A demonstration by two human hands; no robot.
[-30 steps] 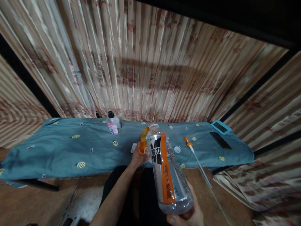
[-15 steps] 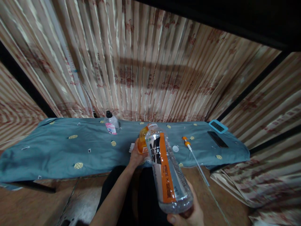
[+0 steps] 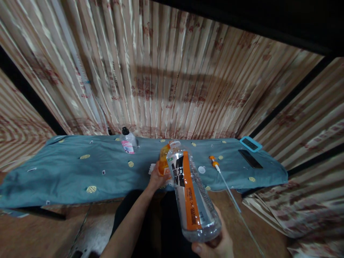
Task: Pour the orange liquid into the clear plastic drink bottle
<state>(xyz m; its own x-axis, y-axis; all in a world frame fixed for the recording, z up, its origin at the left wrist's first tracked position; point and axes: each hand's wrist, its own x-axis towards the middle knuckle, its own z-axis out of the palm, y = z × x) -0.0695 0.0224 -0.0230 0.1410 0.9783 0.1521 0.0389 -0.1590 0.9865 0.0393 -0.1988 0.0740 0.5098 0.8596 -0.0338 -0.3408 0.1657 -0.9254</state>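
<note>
My right hand (image 3: 217,240) grips a large clear drink bottle (image 3: 192,193) near its base. A silver label with an orange stripe wraps this bottle, which tilts so that its uncapped neck points away and to the left. Beneath the neck, my left hand (image 3: 157,177) is closed around an orange bottle (image 3: 163,161). The clear bottle's mouth is close to the orange bottle's top, but I cannot tell whether they touch. To the right, an orange and white pump head (image 3: 214,162) with a long tube lies on the blue cloth. A white round cap (image 3: 201,169) lies between.
Blue patterned cloth (image 3: 67,172) covers the table. A clear bottle with a black cap and pink label (image 3: 128,141) stands at the back left. At the right lie a blue-framed digital clock (image 3: 251,144) and a dark phone (image 3: 249,158). Curtains (image 3: 161,89) hang behind.
The view has shifted very slightly. Both hands keep their hold, and the two bottles stay in nearly the same position.
</note>
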